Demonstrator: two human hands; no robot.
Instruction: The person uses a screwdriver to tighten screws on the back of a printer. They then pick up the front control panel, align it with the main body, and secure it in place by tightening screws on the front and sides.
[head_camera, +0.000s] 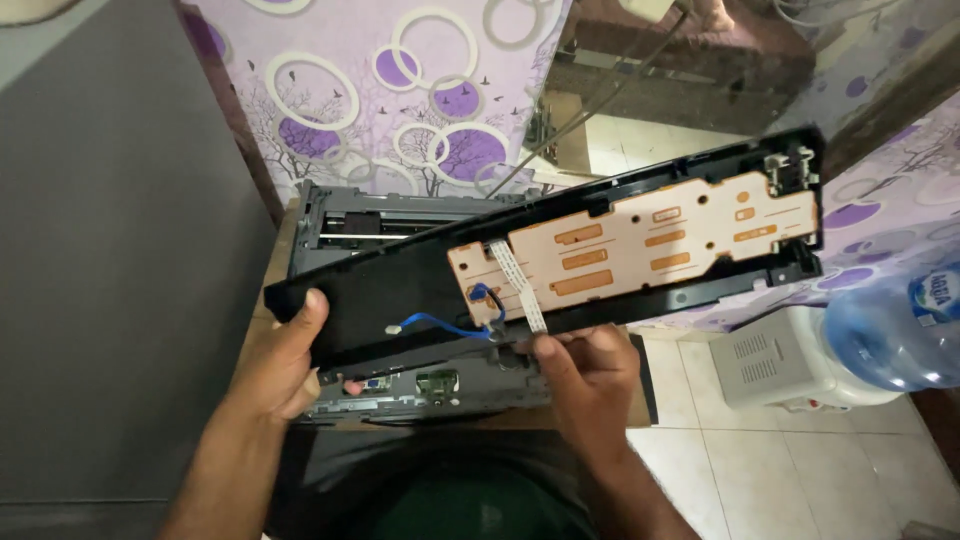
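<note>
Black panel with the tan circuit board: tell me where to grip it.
Grip the black panel by its long bare edges, from the ends, as the left hand does. The tan circuit board, white ribbon cable and blue wire look fragile.

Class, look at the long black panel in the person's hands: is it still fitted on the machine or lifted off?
Lifted off. Both the left hand and right hand hold the black panel above the grey machine, circuit board facing up.

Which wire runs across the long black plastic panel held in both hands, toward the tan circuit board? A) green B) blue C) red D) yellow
B: a blue wire crosses the long black plastic panel to the tan circuit board, beside a white flat ribbon cable; left hand and right hand grip the panel's lower edge.
</note>
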